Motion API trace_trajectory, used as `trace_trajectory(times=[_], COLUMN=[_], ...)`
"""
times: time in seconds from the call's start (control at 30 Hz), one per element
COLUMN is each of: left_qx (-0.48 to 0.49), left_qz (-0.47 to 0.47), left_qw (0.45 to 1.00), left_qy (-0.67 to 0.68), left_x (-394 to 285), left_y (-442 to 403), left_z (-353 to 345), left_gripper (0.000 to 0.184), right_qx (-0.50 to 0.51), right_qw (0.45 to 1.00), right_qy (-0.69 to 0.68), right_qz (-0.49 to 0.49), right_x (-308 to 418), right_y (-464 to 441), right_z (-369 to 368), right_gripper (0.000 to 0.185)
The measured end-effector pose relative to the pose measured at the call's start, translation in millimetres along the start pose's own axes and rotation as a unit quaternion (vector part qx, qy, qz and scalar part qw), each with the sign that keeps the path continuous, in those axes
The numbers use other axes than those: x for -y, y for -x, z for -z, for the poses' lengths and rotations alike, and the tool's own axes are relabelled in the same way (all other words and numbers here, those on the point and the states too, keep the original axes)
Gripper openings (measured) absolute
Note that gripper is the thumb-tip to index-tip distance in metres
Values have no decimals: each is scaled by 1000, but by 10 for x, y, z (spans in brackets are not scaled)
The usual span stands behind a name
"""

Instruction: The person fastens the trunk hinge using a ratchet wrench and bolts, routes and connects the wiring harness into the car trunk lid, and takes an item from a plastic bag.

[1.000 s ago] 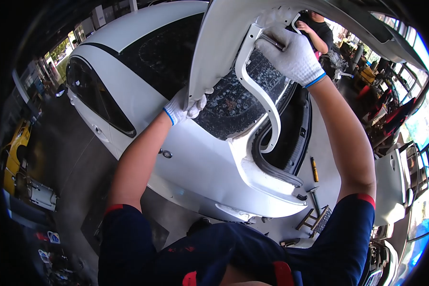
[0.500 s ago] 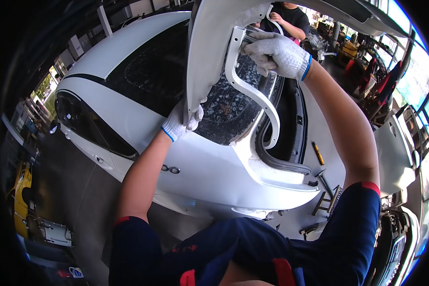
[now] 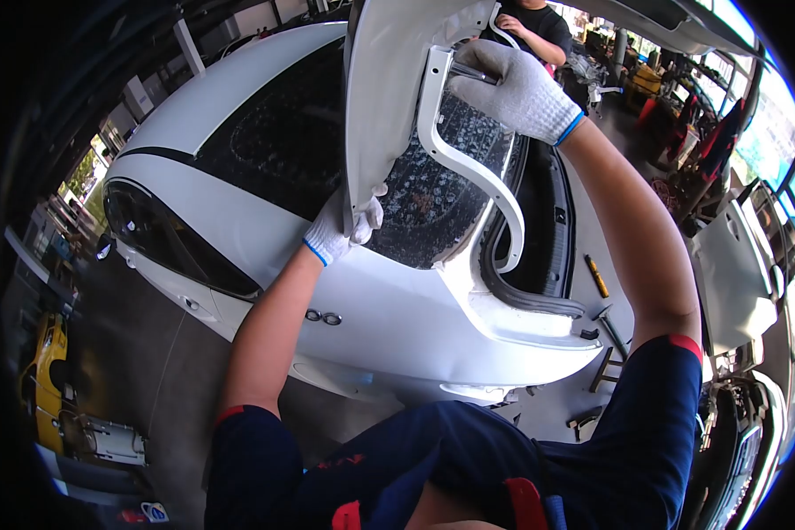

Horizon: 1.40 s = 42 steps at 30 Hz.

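Observation:
My left hand (image 3: pixel 346 228), in a white knitted glove, is closed around the lower edge of the raised white trunk lid (image 3: pixel 375 115). My right hand (image 3: pixel 526 93), gloved the same way, grips a slim dark metal rod (image 3: pixel 475 73) between thumb and fingers. The rod's far end meets the upper part of the curved white hinge arm (image 3: pixel 455 162), beside the lid's inner face; its tip is hidden. That arm bends down into the open trunk (image 3: pixel 548 238) of the white car (image 3: pixel 380 305). Behind it lies the dusty rear window (image 3: pixel 428 199).
Across the car another person (image 3: pixel 539 31) stands with a hand near the lid's far side. On the floor at right lie a yellow-handled tool (image 3: pixel 597 276) and a hammer (image 3: pixel 611 334). Loose car panels (image 3: pixel 738 274) stand further right. Yellow parts (image 3: pixel 49 380) are at left.
My right hand has turned, its back now facing up more, and the rod shows more plainly. My left hand stays on the lid edge. The view has shifted slightly.

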<state>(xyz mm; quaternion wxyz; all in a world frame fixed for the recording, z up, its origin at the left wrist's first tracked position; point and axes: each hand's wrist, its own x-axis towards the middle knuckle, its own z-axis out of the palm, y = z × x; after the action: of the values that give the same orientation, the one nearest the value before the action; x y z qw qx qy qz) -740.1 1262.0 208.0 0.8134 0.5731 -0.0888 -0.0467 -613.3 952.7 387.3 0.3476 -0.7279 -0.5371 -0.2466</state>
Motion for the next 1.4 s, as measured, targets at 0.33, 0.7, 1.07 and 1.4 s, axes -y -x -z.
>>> trace_trajectory(times=[0.33,0.7,1.07,1.4], left_qx=[-31,-19,-36,-30], left_qz=[4,-17,-9,-26], left_qw=[1000,999,999,999], left_qy=[0,-22,-34,-21], left_x=[-22,0,18,7], left_y=[22,-1,12,-1], left_z=[-96,-43,-42,-43], left_gripper=[41,49,55,54], right_qx=[52,-38,166,170], right_qw=[996,955,972,940], right_qy=[71,255,-141,-213], right_qz=[-24,150,-93,-207], right_x=[145,42,-27,21], right_y=[430,335,261,227], right_z=[-15,-390,-370,-362], right_gripper=[25,15,17,22])
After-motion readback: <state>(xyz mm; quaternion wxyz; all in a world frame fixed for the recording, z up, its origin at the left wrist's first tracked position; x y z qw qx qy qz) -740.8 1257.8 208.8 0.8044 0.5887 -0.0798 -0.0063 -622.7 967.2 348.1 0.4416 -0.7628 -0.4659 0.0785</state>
